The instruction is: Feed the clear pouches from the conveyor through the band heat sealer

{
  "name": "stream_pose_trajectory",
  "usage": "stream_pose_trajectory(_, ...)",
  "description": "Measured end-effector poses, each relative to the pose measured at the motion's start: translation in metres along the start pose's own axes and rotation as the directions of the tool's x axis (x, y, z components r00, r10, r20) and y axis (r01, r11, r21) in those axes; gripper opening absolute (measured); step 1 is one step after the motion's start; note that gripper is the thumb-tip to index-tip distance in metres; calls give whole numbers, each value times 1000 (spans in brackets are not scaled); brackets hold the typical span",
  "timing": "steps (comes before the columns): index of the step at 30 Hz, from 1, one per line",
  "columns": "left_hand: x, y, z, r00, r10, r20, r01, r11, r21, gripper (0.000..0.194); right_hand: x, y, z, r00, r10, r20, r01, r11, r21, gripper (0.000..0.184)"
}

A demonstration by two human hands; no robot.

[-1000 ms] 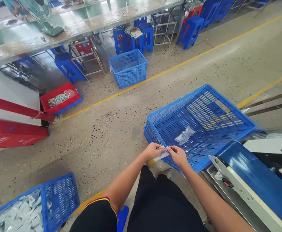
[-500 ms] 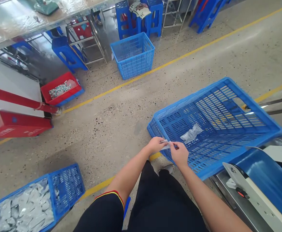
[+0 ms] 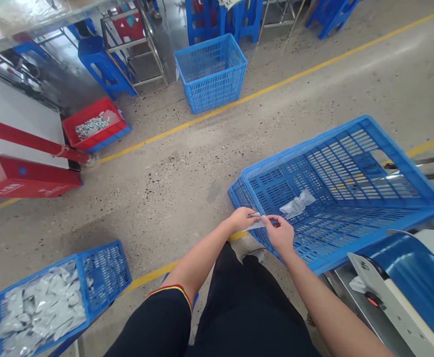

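Observation:
My left hand (image 3: pixel 242 219) and my right hand (image 3: pixel 280 233) meet in front of my legs, both closed on one small clear plastic bag (image 3: pixel 256 225). Its contents are too small to make out. The fingers of both hands pinch it near its upper edge. Just beyond my right hand stands a large blue plastic crate (image 3: pixel 250 186), tilted toward me in the view. On the crate's floor lie a few filled clear bags (image 3: pixel 297 204), apart from my hands.
At lower left a blue crate (image 3: pixel 81 287) holds many grey-white packets. A conveyor machine (image 3: pixel 406 267) with a blue belt is at lower right. Another blue crate (image 3: pixel 215 91), a red bin (image 3: pixel 93 130) and blue stools (image 3: pixel 105 67) stand across the floor.
The view has shifted slightly, so the crates sit differently in the frame. Both hands keep hold of the small bag, and more of it shows below the fingers.

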State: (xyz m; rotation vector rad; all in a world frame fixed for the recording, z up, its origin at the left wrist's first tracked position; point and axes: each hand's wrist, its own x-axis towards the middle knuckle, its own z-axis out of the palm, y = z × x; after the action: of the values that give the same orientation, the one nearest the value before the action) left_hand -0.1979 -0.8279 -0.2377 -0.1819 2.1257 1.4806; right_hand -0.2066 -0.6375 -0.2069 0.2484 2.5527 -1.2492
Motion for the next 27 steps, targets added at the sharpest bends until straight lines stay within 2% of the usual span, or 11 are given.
stream_pose_trajectory(2, 2, -3, 1, 1000, 14, -6, -14, 1000, -2, 40, 8, 5, -3, 991, 103, 79, -113, 985, 131, 76)
stream_pose_trajectory(4, 5, -6, 3, 999, 33, -13, -34, 999, -7, 39, 20, 8, -8, 960, 184, 211, -231, 948, 221, 76)
stream_pose_trajectory(7, 10, -9, 6, 997, 69, -40, -70, 997, -29, 37, 37, 9, -19, 862, 278, 424, -389, 900, 199, 72)
stream_pose_trajectory(9, 12, -11, 7, 993, 82, -89, -87, 995, -51, 30, 44, 7, -24, 832, 290, 473, -400, 904, 149, 72)
stream_pose_trajectory(11, 11, -12, 7, 981, 65, -182, -79, 994, -69, 21, 45, 3, -26, 860, 238, 452, -318, 942, 108, 71)
stream_pose_trajectory(13, 6, -15, 6, 947, 2, -322, -33, 995, -91, 26, 42, -1, -25, 902, 156, 403, -206, 975, 83, 69)
stream_pose_trajectory(17, -16, -14, 12, 793, -193, -577, 93, 976, -198, 34, 36, -1, -19, 921, 115, 371, -158, 984, 88, 75)
stream_pose_trajectory(19, -28, -6, 27, 753, -252, -608, 107, 958, -266, 29, 36, 2, -16, 928, 94, 361, -135, 987, 90, 76)
stream_pose_trajectory(22, -37, 16, 63, 766, -289, -574, 80, 929, -362, 19, 38, 6, -15, 945, 36, 325, -71, 993, 96, 77)
stream_pose_trajectory(24, -37, 33, 87, 761, -331, -557, 79, 901, -428, 16, 36, 9, -17, 956, 45, 290, -72, 994, 84, 80)
stream_pose_trajectory(27, -30, 50, 112, 699, -435, -567, 106, 847, -520, 22, 20, 17, -27, 977, 92, 191, -98, 995, 22, 83)
